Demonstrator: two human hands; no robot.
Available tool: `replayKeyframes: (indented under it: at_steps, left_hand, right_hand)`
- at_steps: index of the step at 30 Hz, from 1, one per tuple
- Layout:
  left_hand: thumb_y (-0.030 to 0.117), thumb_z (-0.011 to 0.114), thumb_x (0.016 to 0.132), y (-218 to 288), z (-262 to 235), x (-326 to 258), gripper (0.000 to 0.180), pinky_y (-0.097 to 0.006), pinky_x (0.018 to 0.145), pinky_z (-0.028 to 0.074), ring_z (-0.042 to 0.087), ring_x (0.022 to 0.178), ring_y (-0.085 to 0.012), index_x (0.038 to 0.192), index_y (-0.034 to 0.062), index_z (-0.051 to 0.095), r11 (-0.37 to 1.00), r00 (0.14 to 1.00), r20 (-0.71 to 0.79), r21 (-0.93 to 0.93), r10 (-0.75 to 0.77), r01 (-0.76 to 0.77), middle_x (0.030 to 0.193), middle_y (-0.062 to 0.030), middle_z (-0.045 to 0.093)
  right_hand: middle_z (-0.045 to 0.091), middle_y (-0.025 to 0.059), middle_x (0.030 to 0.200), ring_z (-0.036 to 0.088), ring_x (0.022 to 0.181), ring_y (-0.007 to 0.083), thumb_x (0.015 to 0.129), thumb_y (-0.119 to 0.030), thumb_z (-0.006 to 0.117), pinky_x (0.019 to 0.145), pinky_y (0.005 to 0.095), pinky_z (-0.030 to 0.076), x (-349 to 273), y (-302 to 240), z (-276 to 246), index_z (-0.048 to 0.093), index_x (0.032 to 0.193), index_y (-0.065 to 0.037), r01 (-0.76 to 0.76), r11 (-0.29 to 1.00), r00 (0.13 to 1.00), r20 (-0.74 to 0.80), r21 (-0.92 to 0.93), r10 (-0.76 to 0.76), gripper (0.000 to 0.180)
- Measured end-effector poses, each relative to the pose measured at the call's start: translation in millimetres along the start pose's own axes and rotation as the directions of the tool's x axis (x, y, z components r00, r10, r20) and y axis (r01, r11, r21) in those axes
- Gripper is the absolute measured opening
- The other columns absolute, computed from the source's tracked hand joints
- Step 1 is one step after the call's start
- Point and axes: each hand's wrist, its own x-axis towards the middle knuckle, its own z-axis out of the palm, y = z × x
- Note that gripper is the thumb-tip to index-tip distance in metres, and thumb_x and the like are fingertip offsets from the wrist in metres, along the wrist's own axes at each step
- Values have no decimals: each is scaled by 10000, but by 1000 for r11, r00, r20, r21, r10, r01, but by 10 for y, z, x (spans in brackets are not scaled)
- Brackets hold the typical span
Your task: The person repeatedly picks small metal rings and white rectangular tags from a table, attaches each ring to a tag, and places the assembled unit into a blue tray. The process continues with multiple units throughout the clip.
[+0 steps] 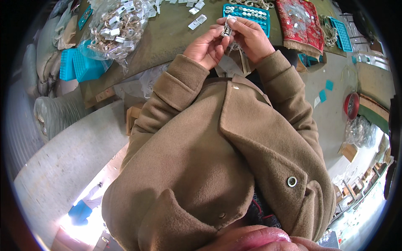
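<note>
Near the table's front edge, my left hand point(205, 49) and my right hand point(251, 38) meet at a small white plastic housing point(227, 30) with metal-looking pieces in it. The fingers of both hands are closed on it, and the fingertips hide part of it. What looks like a thin clear strand hangs below, between my hands. Just behind my right hand is a blue tray point(263, 27) holding rows of round white pieces. Beyond my left hand, several white plastic pieces point(197, 21) lie loose on the olive table point(167, 42).
A clear bag point(119, 29) full of beige cords with white ends sits at the table's left. Blue trays point(86, 66) are stacked beside it. To the right lie a red patterned cloth point(299, 25) and another blue tray point(341, 34). A red basin point(351, 105) stands on the floor.
</note>
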Motion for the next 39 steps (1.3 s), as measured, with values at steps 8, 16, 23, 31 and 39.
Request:
replayKeyframes:
  at_steps: [8, 16, 23, 31, 39]
  left_hand:
    - [191, 683, 896, -25, 15, 2, 103, -113, 414, 362, 548, 628, -1, 950, 170, 598, 984, 995, -84, -175, -53, 38, 948, -30, 651]
    - [224, 682, 902, -60, 34, 30, 178, -118, 408, 330, 474, 581, 9, 1000, 136, 563, 977, 997, -14, -199, -76, 72, 879, 34, 599]
    - [322, 577, 964, -57, 112, 57, 209, -180, 419, 372, 538, 579, -50, 978, 114, 585, 990, 988, -69, 18, -136, 137, 832, -5, 632]
    - [184, 599, 932, -243, 336, 159, 271, -148, 515, 396, 552, 724, -42, 1159, 36, 611, 895, 986, -117, 419, -115, 154, 897, 7, 624]
    - [206, 595, 943, -365, 487, 347, 293, -240, 723, 526, 595, 800, -63, 1135, -11, 631, 819, 999, 23, 573, 26, -34, 927, -17, 648]
  right_hand:
    - [663, 93, 1098, 644, 972, 167, 959, -152, 548, 885, 296, 509, 111, 66, -182, 583, 1258, 22, -8, 1000, 992, 125, -7, 9, 348]
    - [683, 57, 999, 631, 888, 163, 857, -14, 661, 785, 299, 521, -33, -25, -145, 617, 1274, -120, 407, 567, 906, 236, -716, -351, 432]
    - [651, 99, 795, 623, 780, 293, 777, -82, 690, 703, 386, 520, -194, -31, -247, 684, 1067, -91, 527, 255, 740, 290, -811, -607, 290]
    - [693, 123, 923, 673, 834, 276, 839, -161, 696, 746, 357, 541, -643, -53, -521, 661, 1125, -74, 377, 430, 836, 102, -820, -539, 301]
    - [682, 95, 857, 666, 808, 286, 842, -246, 637, 714, 383, 521, -652, -460, -1425, 689, 906, -111, -182, 216, 622, -282, -959, -730, 158]
